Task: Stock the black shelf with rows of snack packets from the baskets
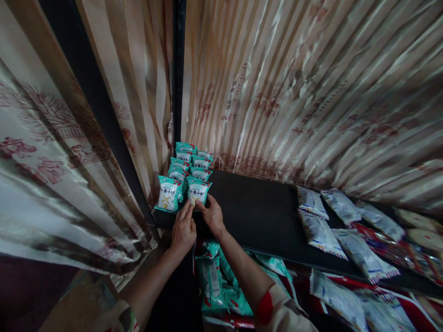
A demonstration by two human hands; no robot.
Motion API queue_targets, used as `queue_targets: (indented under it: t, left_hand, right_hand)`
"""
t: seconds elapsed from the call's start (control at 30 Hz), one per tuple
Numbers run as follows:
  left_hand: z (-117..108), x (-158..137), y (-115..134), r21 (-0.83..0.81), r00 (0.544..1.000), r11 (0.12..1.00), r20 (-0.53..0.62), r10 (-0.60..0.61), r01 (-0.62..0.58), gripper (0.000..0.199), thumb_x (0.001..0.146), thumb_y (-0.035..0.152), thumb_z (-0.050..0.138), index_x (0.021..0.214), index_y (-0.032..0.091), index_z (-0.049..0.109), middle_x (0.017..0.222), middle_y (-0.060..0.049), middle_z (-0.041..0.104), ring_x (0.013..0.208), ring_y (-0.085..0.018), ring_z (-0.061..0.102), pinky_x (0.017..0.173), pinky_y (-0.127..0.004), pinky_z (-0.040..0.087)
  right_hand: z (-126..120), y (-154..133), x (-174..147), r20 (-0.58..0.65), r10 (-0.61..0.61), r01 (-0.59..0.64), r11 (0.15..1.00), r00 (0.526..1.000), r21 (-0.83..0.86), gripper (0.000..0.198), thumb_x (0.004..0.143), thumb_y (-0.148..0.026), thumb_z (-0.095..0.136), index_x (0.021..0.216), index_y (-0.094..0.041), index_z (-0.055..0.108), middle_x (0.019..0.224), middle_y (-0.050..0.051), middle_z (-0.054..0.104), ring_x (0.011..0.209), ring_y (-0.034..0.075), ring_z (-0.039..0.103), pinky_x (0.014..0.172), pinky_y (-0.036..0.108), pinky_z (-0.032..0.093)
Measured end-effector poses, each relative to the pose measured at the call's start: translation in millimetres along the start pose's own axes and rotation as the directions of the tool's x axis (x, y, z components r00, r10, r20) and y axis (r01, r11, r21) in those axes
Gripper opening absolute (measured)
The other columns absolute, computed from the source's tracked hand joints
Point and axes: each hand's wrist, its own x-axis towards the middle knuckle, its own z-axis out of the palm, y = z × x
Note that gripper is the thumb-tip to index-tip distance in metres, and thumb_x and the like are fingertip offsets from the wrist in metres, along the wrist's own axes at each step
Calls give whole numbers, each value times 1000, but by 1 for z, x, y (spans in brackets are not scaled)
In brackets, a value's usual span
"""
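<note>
Below the curtain, the black shelf stretches from left hand and right hand (both pinching a green pack, left of centre, by the near edge) to white packs at right.

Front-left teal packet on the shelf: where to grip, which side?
Likely the top seal, from the front and above. The front-left packet stands upright, facing outward; other packets crowd behind, and the front-right packet stands close beside it.
</note>
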Motion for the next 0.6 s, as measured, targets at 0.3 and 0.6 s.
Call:
queue_targets:
  t: [0.3, 0.6]
  left_hand:
    - [4, 0, -9, 42, 1000, 999, 17, 19, -20, 59, 78, 7, 37, 136, 15, 40, 146, -8, 36, 133, -20, 35, 112, -36, 29]
    - [4, -46, 11, 4, 996, 999, -72, 42, -42, 39, 80, 9, 39, 113, 15, 57, 123, -13, 52, 117, -23, 50, 102, -39, 41]
  right_hand:
    - [4, 4, -9, -17, 36, -36, 999, 999, 2, 50, 75, -48, 62, 117, -21, 57, 108, 8, 66, 100, 24, 60, 91, 38, 46]
    - [-24, 21, -90, -216, -80, 97, 993, 973, 67, 38, 84, -40, 49, 113, -16, 56, 112, 12, 62, 100, 21, 60, 89, 36, 49]
